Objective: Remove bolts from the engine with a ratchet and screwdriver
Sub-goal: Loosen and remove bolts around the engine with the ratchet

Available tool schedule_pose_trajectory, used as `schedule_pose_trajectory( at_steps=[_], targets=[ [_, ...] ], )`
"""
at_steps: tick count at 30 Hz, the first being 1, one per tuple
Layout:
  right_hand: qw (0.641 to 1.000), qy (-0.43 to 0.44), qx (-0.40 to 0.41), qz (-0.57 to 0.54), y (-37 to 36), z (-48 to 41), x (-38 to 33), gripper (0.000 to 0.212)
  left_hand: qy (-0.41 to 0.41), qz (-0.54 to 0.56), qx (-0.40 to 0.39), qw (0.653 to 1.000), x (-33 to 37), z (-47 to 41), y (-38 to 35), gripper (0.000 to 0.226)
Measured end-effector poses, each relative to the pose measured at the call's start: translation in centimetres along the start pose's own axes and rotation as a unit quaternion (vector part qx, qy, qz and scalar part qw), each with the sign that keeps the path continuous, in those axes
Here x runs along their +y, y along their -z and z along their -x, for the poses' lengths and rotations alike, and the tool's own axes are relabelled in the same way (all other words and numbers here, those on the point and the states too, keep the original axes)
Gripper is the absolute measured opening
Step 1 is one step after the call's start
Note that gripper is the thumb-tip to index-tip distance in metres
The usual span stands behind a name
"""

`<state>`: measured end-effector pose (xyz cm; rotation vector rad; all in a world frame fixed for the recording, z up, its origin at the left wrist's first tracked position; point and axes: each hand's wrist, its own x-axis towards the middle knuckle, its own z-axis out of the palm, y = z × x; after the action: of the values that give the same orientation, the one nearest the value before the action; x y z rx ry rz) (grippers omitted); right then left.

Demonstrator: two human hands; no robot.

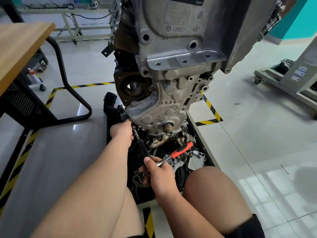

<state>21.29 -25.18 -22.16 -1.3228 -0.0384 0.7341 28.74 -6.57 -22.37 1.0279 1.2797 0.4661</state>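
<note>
The grey engine (171, 93) stands upright over a black tray (204, 160). My left hand (122, 131) is at the lower left edge of its timing cover (154, 109), fingers curled around the chrome front end of a black-handled tool (144, 149); the fingertips and the bolt are hidden. My right hand (157, 174) is lower, thumb against the butt of that black handle. It also grips the chrome head end of a red-handled ratchet (181, 149), whose handle points up and right over the tray.
Loose engine parts, a chain (136, 182) and a metal cover (196, 160) lie in the tray. My bare knees flank it. A wooden desk (20, 48) with a black frame stands left. A wheeled stand (284, 81) is at right. Yellow-black tape marks the floor.
</note>
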Motion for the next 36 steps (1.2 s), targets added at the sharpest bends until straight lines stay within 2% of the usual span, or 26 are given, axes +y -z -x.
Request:
schedule_pose_trajectory(
  at_steps=[7,11,14,22,25,28,31,33,36],
  targets=[
    [0.999,0.020,0.007,0.036,-0.2,0.1,0.2,0.006,0.006,-0.009,-0.009,1.000,0.1,-0.2,0.2,0.035],
    [0.998,0.028,0.027,0.049,-0.8,0.2,0.6,0.012,0.007,-0.021,-0.039,0.999,-0.2,-0.3,0.5,0.036],
    [0.999,0.004,0.035,0.004,-1.7,0.4,1.0,0.019,-0.009,-0.034,-0.057,0.998,-0.3,-0.4,0.9,0.032],
    [0.987,-0.054,0.019,-0.154,-3.7,0.7,2.0,0.013,-0.004,-0.017,-0.071,0.997,-0.3,-0.2,0.8,0.031],
    [0.992,-0.034,0.023,-0.119,-3.9,0.8,2.3,0.017,-0.026,-0.039,-0.065,0.997,-0.2,-0.3,0.8,0.024],
    [0.997,0.038,0.072,0.014,-3.8,0.5,2.5,0.024,-0.032,-0.055,-0.068,0.996,-0.3,-0.3,0.9,0.020],
    [0.987,0.063,0.096,0.109,-4.1,0.1,2.7,0.032,-0.040,-0.058,-0.082,0.994,-0.5,-0.2,1.1,0.019],
    [0.988,0.060,0.103,0.102,-4.4,0.0,2.6,0.032,-0.047,-0.076,-0.091,0.992,-0.4,0.1,1.4,0.017],
    [0.994,0.028,0.104,0.024,-5.0,-0.2,2.2,0.024,-0.068,-0.143,-0.115,0.981,-0.7,0.8,2.4,0.023]
  ],
)
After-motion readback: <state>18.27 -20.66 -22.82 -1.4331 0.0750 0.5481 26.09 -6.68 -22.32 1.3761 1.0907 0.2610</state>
